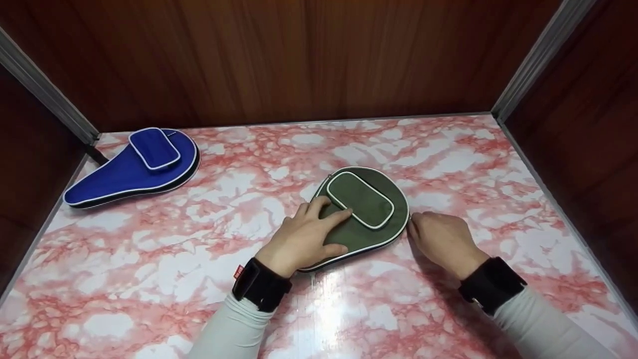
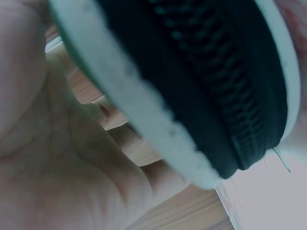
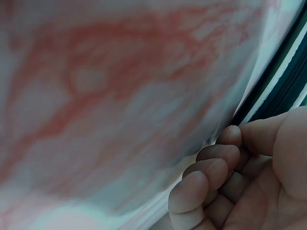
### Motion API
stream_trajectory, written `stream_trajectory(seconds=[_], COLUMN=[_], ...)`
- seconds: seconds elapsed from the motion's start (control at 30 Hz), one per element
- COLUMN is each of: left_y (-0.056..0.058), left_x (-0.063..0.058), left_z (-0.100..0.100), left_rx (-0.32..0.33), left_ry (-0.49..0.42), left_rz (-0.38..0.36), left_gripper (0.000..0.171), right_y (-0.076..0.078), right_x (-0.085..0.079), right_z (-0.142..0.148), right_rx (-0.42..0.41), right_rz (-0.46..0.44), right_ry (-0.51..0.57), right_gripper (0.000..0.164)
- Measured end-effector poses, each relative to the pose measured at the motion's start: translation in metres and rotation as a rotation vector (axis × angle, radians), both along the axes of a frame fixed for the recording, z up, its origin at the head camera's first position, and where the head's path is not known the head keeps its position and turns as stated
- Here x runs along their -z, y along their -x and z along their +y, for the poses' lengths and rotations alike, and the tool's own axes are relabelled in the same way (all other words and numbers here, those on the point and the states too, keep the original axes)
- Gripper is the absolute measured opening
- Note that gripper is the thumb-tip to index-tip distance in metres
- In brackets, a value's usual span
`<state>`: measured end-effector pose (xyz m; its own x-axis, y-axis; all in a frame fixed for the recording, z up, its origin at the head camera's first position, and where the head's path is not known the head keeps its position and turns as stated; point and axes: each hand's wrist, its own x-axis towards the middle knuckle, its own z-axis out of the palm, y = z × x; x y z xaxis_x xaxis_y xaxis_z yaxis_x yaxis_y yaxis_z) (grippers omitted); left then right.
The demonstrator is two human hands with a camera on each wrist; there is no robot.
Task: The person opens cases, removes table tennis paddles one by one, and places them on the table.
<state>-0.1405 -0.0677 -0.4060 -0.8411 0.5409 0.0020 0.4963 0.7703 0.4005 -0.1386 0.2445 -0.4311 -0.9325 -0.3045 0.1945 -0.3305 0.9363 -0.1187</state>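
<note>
Item one, green case (image 1: 366, 214): lying flat on the red-and-white surface (image 1: 448, 149), a little right of the middle, well apart from every edge; its rounded end is pointing toward the far right corner and its narrow end toward the near left corner. Its stitched pocket (image 1: 361, 199) is facing up, and a dark zipper (image 2: 225, 91) is running round its side between white borders, the teeth appearing meshed where the left wrist view is showing them. Left hand (image 1: 301, 239): lying palm down over the narrow end, fingers spread and resting on the cloth, thumb reaching toward the near border. Right hand (image 1: 441, 239): standing at the rounded end on the side nearer the surface's right edge, fingers curled in, thumb and forefinger pinching at the case's border; whether a zipper pull is sitting between the tips cannot be told. Item two, blue case (image 1: 134, 167): lying in the far left corner, its narrow end pointing toward the left edge, neither hand touching it. Step in hand, by judgement: working the green case's zipper, one hand steadying, the other holding the border. Next move, by judgement: calling for a firm pinch and an even pull following the curve, the left hand pressing enough to stop the case turning; which way the zipper should be running is remaining unclear.
</note>
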Motion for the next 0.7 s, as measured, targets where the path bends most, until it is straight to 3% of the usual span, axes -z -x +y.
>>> stream_trajectory(seconds=[0.7], left_y=[-0.001], left_x=[-0.002], left_z=[0.000], left_rx=[0.006], left_ry=[-0.008], left_rz=[-0.009], left_gripper=[0.072], right_y=[-0.029], right_x=[-0.001], right_z=[-0.014], right_rx=[-0.047], right_rz=[0.046], right_ry=[0.011], right_gripper=[0.038])
